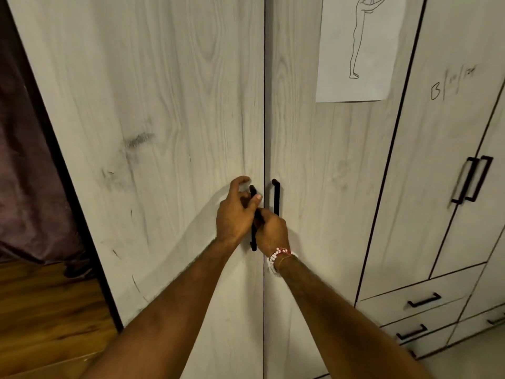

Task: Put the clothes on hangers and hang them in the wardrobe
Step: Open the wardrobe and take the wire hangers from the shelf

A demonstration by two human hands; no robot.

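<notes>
Beside a wooden floor (41, 310) at lower left, the left hand (236, 212) curls thumb and fingers round the left handle (254, 242), while the right hand (272, 231) is bunched tight at the foot of the right handle (276, 196); which bar it grips I cannot tell. Both black bars stand upright, flanking the centre seam of the wardrobe (164, 105), which faces the person with its pale doors closed. Farther off, a paper drawing (355, 50) hangs on the right door and a dark curtain (24, 160) at left.

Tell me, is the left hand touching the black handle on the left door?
Touching. The head view shows the left hand with its thumb across the left door handle and fingers curled behind it.
</notes>
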